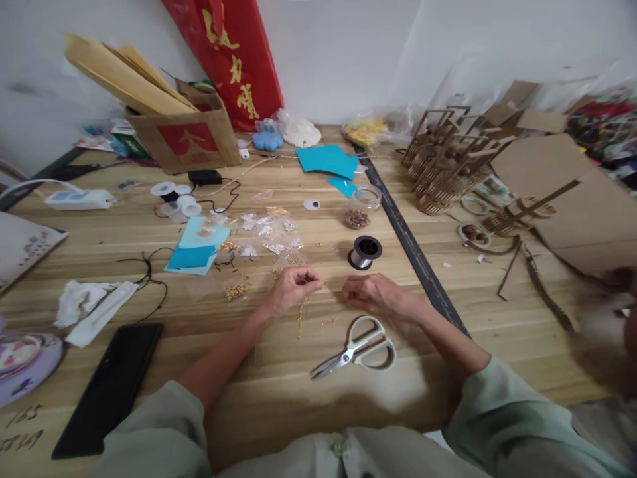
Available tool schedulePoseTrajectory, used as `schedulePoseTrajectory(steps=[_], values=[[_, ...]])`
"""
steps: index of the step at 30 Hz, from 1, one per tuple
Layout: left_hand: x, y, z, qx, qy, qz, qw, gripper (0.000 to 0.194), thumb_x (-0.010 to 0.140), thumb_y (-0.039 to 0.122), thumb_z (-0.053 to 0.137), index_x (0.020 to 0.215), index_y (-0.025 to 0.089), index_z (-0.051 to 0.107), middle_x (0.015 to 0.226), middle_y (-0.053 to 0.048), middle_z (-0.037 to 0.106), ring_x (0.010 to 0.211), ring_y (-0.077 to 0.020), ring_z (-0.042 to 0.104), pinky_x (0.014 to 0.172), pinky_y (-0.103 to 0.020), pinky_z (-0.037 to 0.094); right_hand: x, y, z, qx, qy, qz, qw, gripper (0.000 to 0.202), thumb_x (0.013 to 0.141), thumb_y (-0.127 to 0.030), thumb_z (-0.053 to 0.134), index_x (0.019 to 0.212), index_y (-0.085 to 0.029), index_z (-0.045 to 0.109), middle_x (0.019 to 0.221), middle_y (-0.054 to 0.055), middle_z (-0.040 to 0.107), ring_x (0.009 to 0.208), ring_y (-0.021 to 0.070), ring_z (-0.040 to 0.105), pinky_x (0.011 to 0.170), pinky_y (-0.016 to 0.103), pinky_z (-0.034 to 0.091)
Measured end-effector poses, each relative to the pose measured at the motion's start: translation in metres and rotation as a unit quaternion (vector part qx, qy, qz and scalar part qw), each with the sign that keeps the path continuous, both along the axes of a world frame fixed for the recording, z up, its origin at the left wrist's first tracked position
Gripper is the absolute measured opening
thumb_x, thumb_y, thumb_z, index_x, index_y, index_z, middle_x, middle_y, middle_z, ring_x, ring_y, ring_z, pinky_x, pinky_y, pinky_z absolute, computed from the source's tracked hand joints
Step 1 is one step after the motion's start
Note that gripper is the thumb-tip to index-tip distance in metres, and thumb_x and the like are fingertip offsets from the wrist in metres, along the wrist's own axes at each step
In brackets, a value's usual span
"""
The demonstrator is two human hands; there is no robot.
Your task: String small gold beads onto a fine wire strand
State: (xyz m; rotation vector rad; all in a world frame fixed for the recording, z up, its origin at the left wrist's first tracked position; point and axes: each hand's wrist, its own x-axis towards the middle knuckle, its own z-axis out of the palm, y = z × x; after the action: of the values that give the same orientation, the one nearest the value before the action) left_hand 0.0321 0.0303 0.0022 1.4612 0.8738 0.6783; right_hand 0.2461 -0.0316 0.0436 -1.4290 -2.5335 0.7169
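My left hand (294,289) is closed in a pinch above the table, its thumb and forefinger pressed together. A thin gold chain (300,320) trails down from under those fingers onto the wood. Just to the right, my right hand (371,295) is curled closed with its knuckles up; whatever lies between its fingertips is too small or hidden. Scissors with pale handles (354,350) lie slightly spread in front of both hands. Behind the right hand stands a black spool of fine wire (365,253). Gold beads (235,291) sit in a small bag left of my left hand.
Small bags of silver pieces (271,234) and blue cards (196,247) lie farther back. A glass jar of beads (362,209) stands beyond the spool. At left is a black phone (109,388); at right are little wooden baskets (438,166) and part of another person (624,312).
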Motion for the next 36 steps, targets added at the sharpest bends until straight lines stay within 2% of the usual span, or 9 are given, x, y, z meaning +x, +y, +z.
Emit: schedulePoseTrajectory(steps=[5, 10, 14, 18, 23, 27, 30, 36], values=[[-0.001, 0.002, 0.001, 0.006, -0.009, 0.01, 1.0, 0.021, 0.065, 0.031, 0.073, 0.068, 0.011, 0.065, 0.063, -0.002, 0.063, 0.057, -0.0097, 0.055, 0.056, -0.02, 0.041, -0.014, -0.012, 0.007, 0.011, -0.182, 0.024, 0.983, 0.013, 0.089, -0.019, 0.05, 0.085, -0.016, 0.062, 0.083, 0.007, 0.064, 0.072, 0.0161, 0.06, 0.059, 0.024, 0.033], [-0.003, 0.003, -0.002, 0.004, -0.017, -0.003, 1.0, 0.024, 0.065, 0.033, 0.073, 0.069, 0.011, 0.064, 0.064, -0.002, 0.064, 0.058, -0.0101, 0.056, 0.056, -0.021, 0.042, -0.028, -0.021, 0.0, 0.059, -0.255, 0.037, 0.964, 0.015, 0.088, -0.009, 0.045, 0.089, -0.015, 0.059, 0.086, 0.009, 0.063, 0.077, 0.0194, 0.059, 0.06, 0.026, 0.036], [-0.003, 0.003, -0.006, 0.016, 0.002, -0.033, 0.999, 0.023, 0.067, 0.032, 0.071, 0.07, 0.01, 0.065, 0.061, -0.003, 0.063, 0.055, -0.0089, 0.054, 0.054, -0.02, 0.04, -0.029, -0.023, -0.003, 0.076, -0.242, 0.038, 0.967, 0.018, 0.09, -0.007, 0.042, 0.092, -0.015, 0.058, 0.093, 0.011, 0.063, 0.081, 0.0192, 0.059, 0.064, 0.026, 0.038], [-0.002, 0.001, -0.007, -0.004, 0.007, -0.073, 0.997, 0.026, 0.069, 0.034, 0.07, 0.073, 0.009, 0.065, 0.06, -0.002, 0.062, 0.052, -0.0078, 0.052, 0.05, -0.019, 0.04, -0.022, -0.014, -0.007, 0.059, -0.186, 0.022, 0.98, 0.015, 0.093, -0.016, 0.041, 0.09, -0.015, 0.056, 0.091, 0.009, 0.063, 0.077, 0.0162, 0.059, 0.062, 0.024, 0.035], [-0.002, -0.002, -0.006, -0.063, -0.011, -0.13, 0.989, 0.032, 0.068, 0.04, 0.069, 0.077, 0.01, 0.062, 0.061, -0.003, 0.063, 0.055, -0.0104, 0.058, 0.052, -0.021, 0.044, -0.017, 0.001, -0.011, 0.036, -0.033, -0.027, 0.998, 0.011, 0.09, -0.02, 0.046, 0.093, -0.014, 0.054, 0.078, 0.005, 0.063, 0.064, 0.0126, 0.056, 0.059, 0.022, 0.035], [-0.002, -0.002, -0.008, -0.077, -0.013, -0.136, 0.988, 0.033, 0.069, 0.041, 0.069, 0.077, 0.01, 0.061, 0.063, -0.004, 0.065, 0.056, -0.0101, 0.058, 0.054, -0.021, 0.044, -0.019, 0.008, -0.011, 0.004, 0.045, -0.041, 0.998, 0.011, 0.089, -0.019, 0.046, 0.092, -0.014, 0.055, 0.074, 0.003, 0.063, 0.061, 0.011, 0.055, 0.058, 0.02, 0.036], [-0.003, 0.0, -0.009, -0.069, -0.013, -0.111, 0.991, 0.031, 0.068, 0.039, 0.071, 0.075, 0.01, 0.063, 0.065, -0.003, 0.064, 0.056, -0.0091, 0.056, 0.054, -0.02, 0.043, -0.021, 0.008, -0.01, 0.01, -0.003, -0.021, 1.0, 0.01, 0.089, -0.021, 0.048, 0.09, -0.015, 0.057, 0.079, 0.003, 0.064, 0.065, 0.0118, 0.056, 0.06, 0.021, 0.035], [-0.005, 0.004, -0.008, -0.101, -0.035, -0.065, 0.992, 0.029, 0.064, 0.035, 0.074, 0.072, 0.009, 0.065, 0.06, -0.002, 0.063, 0.054, -0.0085, 0.054, 0.056, -0.021, 0.043, -0.027, -0.002, -0.004, 0.016, -0.185, 0.028, 0.982, 0.015, 0.091, -0.021, 0.047, 0.09, -0.015, 0.061, 0.09, 0.008, 0.066, 0.078, 0.0164, 0.061, 0.061, 0.024, 0.031]])
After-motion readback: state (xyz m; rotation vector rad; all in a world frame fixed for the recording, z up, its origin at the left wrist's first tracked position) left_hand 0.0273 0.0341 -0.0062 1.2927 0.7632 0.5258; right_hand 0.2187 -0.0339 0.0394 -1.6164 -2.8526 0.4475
